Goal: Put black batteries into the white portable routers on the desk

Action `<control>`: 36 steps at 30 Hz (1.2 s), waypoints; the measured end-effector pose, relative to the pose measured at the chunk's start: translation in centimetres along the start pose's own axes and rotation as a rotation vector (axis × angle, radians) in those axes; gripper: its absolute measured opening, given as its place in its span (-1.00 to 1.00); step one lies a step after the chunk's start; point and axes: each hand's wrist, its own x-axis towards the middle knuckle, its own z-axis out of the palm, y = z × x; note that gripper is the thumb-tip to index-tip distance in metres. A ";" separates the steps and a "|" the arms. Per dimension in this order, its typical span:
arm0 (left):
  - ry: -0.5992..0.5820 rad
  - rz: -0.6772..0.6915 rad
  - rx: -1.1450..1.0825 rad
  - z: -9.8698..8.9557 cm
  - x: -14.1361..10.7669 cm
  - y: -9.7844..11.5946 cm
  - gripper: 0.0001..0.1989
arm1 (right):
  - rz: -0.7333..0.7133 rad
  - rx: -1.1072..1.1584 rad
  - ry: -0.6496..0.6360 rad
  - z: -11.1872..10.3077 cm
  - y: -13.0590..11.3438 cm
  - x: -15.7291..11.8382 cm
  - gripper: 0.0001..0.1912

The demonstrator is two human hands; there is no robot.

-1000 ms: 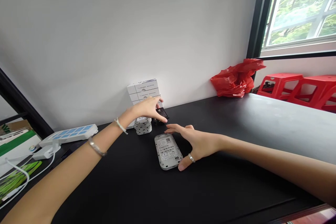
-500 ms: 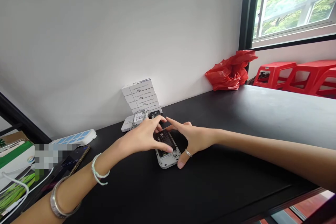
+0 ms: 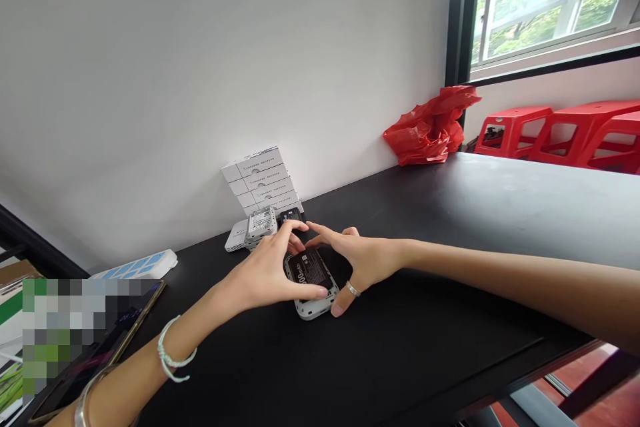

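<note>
Head view: the one view, looking down across a black tabletop [image 3: 425, 227] to a white wall.

Left hand [image 3: 265, 273]: its fingers [image 3: 313, 291] spread wide around the near side of the black battery [image 3: 307, 267], tips at its edge.

Right hand [image 3: 363, 260]: a ringed thumb [image 3: 339, 310] and the fingers [image 3: 323, 232] also spread wide, on the battery's other side. Neither hand's grip is clear from here; they may only be resting on it.

Pocket Wi-Fi router [image 3: 313, 309]: lies flat between the hands, back up, with the battery in its open back.

Done: the battery sits in the router, apparently seated, though the hands hide part of it.

Left: no back cover is on this router.

Nearby: a small stack of grey-white routers [image 3: 261, 225] and a small black battery [image 3: 290, 216] stand just beyond the left hand, before a stack of white boxes [image 3: 260, 177].

Rest: a red plastic bag [image 3: 430, 127] lies against the wall; red stools [image 3: 510, 130] stand beyond the tabletop.
</note>
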 end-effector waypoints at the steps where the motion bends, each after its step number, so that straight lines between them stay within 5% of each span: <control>1: -0.001 -0.008 -0.001 -0.1 0.0 0.1 -0.17 | 0.000 0.007 0.004 0.0 0.0 0.0 0.43; 10: -0.004 0.001 0.000 0.1 0.3 -0.8 -0.16 | -0.006 0.040 0.024 0.1 0.5 0.2 0.42; 17: 0.018 -0.014 0.008 1.7 -2.8 -1.1 -0.37 | 0.012 -0.009 0.024 0.6 -0.4 0.0 0.38; 23: -0.171 -0.083 -0.044 1.8 -4.3 -1.9 -0.36 | 0.039 -0.104 0.033 2.1 -1.9 0.6 0.36; 26: -0.114 -0.037 -0.088 1.9 -4.6 -2.4 -0.36 | 0.064 -0.129 0.047 2.1 -2.0 0.5 0.27; 31: 0.193 0.146 -0.042 1.5 -5.6 -2.1 -0.65 | -0.052 -0.127 -0.002 -1.0 0.1 0.2 0.13; 36: 0.196 0.100 0.001 1.2 -6.4 -2.3 -0.86 | -0.073 -0.112 0.081 -5.3 4.3 2.6 -0.06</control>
